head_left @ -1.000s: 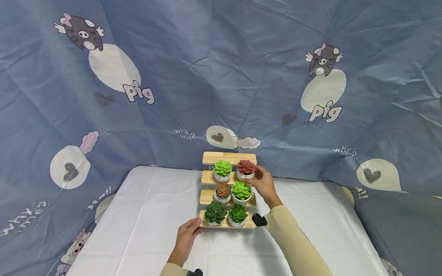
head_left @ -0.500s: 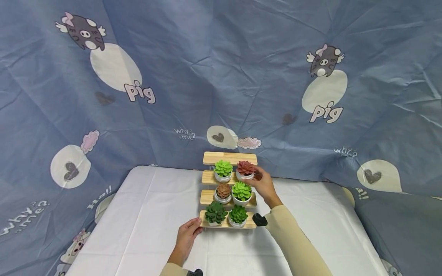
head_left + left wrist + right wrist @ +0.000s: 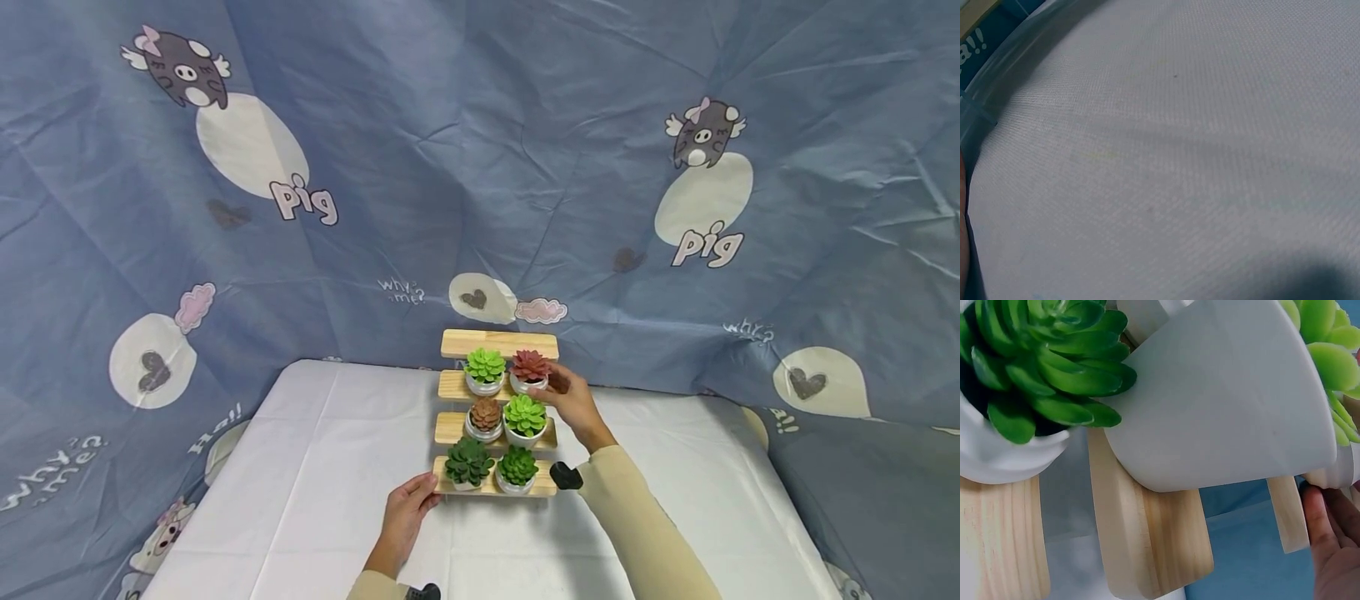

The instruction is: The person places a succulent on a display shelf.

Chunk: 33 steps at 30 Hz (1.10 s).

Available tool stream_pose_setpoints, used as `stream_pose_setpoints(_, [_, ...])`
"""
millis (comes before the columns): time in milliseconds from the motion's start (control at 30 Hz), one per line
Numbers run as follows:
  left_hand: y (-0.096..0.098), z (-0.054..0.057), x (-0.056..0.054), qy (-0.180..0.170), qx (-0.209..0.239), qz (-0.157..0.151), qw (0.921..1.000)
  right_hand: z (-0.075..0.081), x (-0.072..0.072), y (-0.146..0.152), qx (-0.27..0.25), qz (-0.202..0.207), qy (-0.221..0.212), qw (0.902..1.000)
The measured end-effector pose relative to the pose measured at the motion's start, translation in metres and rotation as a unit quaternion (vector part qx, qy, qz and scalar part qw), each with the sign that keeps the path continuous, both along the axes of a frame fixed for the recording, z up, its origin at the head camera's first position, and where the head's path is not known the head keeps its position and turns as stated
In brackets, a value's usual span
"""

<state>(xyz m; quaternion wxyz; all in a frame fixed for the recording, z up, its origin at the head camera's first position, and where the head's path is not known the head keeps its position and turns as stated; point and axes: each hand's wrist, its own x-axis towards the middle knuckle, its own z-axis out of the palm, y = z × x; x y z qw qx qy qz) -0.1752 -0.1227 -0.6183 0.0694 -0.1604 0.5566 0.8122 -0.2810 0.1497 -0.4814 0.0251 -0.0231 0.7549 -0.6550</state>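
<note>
A tiered wooden stand (image 3: pixel 498 343) with four boards stands on the white cloth. My right hand (image 3: pixel 576 408) holds the white pot of a red artificial succulent (image 3: pixel 530 365) at the right of the second board from the top. Beside that pot sits a light green succulent (image 3: pixel 484 365). Below are a brown succulent (image 3: pixel 484 414) and another light green one (image 3: pixel 524 414). Two dark green succulents, left (image 3: pixel 468 462) and right (image 3: pixel 517 464), occupy the bottom board. My left hand (image 3: pixel 405 510) grips this board's left end. In the right wrist view, a white pot (image 3: pixel 1229 400) partly hides the right hand's work.
The white cloth (image 3: pixel 322 467) covers the table around the stand. A blue fabric backdrop (image 3: pixel 480 167) with pig prints rises behind it and along both sides. The topmost board carries no pot.
My right hand has shifted the red succulent slightly left along its board, toward the light green one. The left hand stays on the bottom board.
</note>
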Motion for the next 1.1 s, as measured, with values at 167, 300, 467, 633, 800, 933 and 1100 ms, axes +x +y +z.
stream_pose_setpoints(167, [0.000, 0.000, 0.000, 0.000, -0.005, -0.004, 1.0000, 0.000, 0.000, 0.000, 0.000, -0.001, -0.002, 1.0000])
stream_pose_setpoints(300, [-0.001, 0.000, 0.001, -0.001, -0.005, -0.001, 1.0000, -0.001, 0.000, -0.001, -0.007, 0.005, -0.006, 0.9999])
stream_pose_setpoints(467, [-0.002, -0.001, 0.001, -0.004, -0.006, 0.005, 1.0000, 0.000, 0.000, -0.001, -0.013, 0.015, -0.009, 0.9998])
stream_pose_setpoints(633, [-0.001, -0.002, 0.001, 0.000, 0.000, 0.006, 1.0000, 0.001, 0.000, 0.001, -0.025, 0.018, -0.005, 0.9995])
stream_pose_setpoints(800, [-0.003, -0.002, 0.000, 0.001, 0.008, 0.009, 0.9999, -0.002, 0.002, 0.006, -0.041, 0.020, 0.008, 0.9989])
stream_pose_setpoints(933, [-0.005, 0.000, -0.001, 0.003, 0.013, 0.012, 0.9998, -0.003, 0.006, 0.011, -0.023, 0.012, 0.019, 0.9995])
stream_pose_setpoints(1100, [-0.004, 0.004, 0.000, 0.000, 0.022, 0.007, 0.9997, -0.005, 0.015, 0.027, 0.016, 0.003, 0.041, 0.9990])
